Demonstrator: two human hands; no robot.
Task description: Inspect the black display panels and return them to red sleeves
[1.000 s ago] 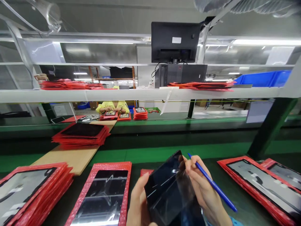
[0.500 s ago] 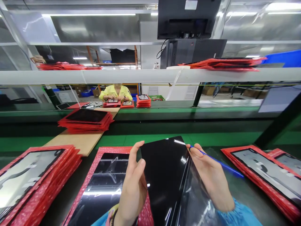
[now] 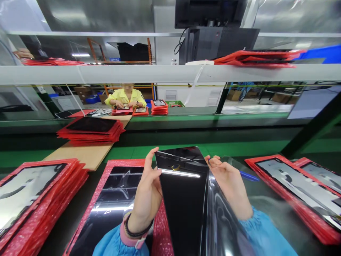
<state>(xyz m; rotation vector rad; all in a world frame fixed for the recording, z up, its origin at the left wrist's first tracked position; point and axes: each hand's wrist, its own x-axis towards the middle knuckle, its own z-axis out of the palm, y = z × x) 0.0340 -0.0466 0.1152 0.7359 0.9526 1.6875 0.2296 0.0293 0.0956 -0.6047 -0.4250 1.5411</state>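
Note:
I hold a glossy black panel (image 3: 183, 192) upright in front of me over the dark bench. My left hand (image 3: 147, 192) grips its left edge, fingers curled round the upper corner. My right hand (image 3: 227, 185) holds the right edge near the top, where a clear film (image 3: 226, 224) hangs off the panel, and a blue pen (image 3: 247, 175) is tucked between its fingers. Under the panel lies another black panel in a red bubble-wrap sleeve (image 3: 114, 202).
Stacks of red-sleeved panels lie at the left (image 3: 34, 199) and right (image 3: 295, 192). A further stack (image 3: 90, 129) sits on a wooden board across the green conveyor (image 3: 213, 145). A person in yellow (image 3: 125, 97) works opposite. A monitor (image 3: 210, 14) stands on the shelf above.
The panel has been turned from tilted to facing me and raised a little. Both hands shifted along its edges; the pen now points away to the right, mostly hidden.

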